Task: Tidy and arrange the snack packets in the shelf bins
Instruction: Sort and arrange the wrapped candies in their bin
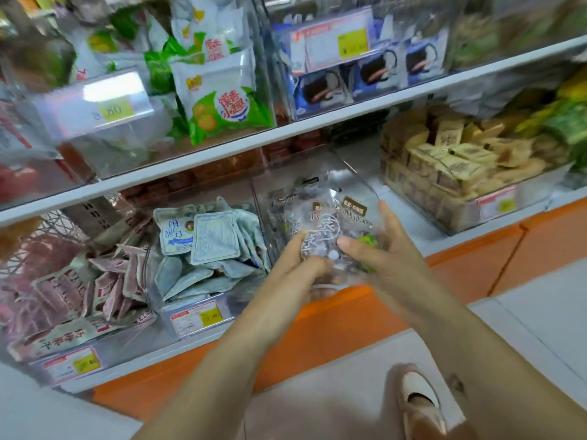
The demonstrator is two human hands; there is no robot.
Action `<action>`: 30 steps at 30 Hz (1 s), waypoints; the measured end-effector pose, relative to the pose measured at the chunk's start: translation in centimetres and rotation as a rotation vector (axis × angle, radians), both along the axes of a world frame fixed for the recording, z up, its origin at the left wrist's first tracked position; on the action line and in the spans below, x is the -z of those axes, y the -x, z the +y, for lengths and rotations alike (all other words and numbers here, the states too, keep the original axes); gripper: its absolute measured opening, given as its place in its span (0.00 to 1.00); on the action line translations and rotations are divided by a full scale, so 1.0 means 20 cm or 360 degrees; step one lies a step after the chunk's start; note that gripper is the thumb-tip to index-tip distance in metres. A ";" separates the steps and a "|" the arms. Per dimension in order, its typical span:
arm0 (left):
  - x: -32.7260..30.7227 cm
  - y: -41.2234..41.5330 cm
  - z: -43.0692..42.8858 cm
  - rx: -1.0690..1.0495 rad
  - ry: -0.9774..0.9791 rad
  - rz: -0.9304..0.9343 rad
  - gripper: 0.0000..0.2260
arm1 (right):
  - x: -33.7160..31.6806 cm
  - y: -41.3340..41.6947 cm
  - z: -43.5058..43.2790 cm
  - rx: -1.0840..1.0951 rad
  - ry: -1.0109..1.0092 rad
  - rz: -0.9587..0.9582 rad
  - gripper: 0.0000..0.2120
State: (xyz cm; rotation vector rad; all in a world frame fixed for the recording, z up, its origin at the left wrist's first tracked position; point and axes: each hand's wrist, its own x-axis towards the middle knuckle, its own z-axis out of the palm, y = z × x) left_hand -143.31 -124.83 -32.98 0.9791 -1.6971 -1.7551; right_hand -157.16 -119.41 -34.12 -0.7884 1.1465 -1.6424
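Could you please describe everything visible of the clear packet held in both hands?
The clear packet is glossy transparent plastic with white lettering, brown label patches near its top and a green spot at its right edge. It is held roughly upright at the front of a clear bin. The left hand grips its lower left, and the right hand pinches its right side, thumb on the front.
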 end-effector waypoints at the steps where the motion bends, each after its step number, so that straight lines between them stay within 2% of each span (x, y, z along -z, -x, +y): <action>1: 0.01 0.03 0.00 0.0043 0.0011 -0.0020 0.35 | 0.00 0.03 0.01 -0.0032 -0.0012 -0.0057 0.52; 5: 0.02 0.10 -0.03 0.0133 0.0030 -0.0054 0.26 | 0.02 0.12 0.02 0.0025 -0.0052 -0.0087 0.55; 9: 0.00 0.12 -0.07 0.0194 0.0090 -0.0126 0.27 | 0.05 0.18 0.01 0.0026 -0.0084 -0.0283 0.60; 11: -0.01 0.13 -0.08 0.0254 0.0127 -0.0161 0.28 | 0.05 0.20 0.01 0.0021 -0.0089 -0.0352 0.55; 15: -0.04 0.15 -0.07 0.0324 0.0154 -0.0220 0.29 | 0.03 0.24 0.02 -0.0025 -0.0021 -0.0445 0.31; 18: -0.04 0.18 -0.05 0.0224 0.0171 -0.0210 0.24 | 0.04 0.24 0.02 -0.0039 -0.0012 -0.0444 0.27; 21: -0.02 0.20 -0.06 0.0134 0.0357 -0.0302 0.35 | 0.06 0.22 0.00 -0.0004 0.0023 -0.0425 0.22; 23: -0.01 0.20 -0.07 0.0145 0.0407 -0.0278 0.35 | 0.05 0.21 -0.01 -0.0015 0.0014 -0.0378 0.24; 27: -0.02 0.16 -0.11 0.0241 0.0467 -0.0338 0.34 | 0.04 0.24 0.01 -0.0069 -0.0009 -0.0285 0.34; 30: -0.04 0.10 -0.15 0.0334 0.0509 -0.0470 0.33 | 0.03 0.31 0.03 -0.0135 -0.0049 -0.0078 0.33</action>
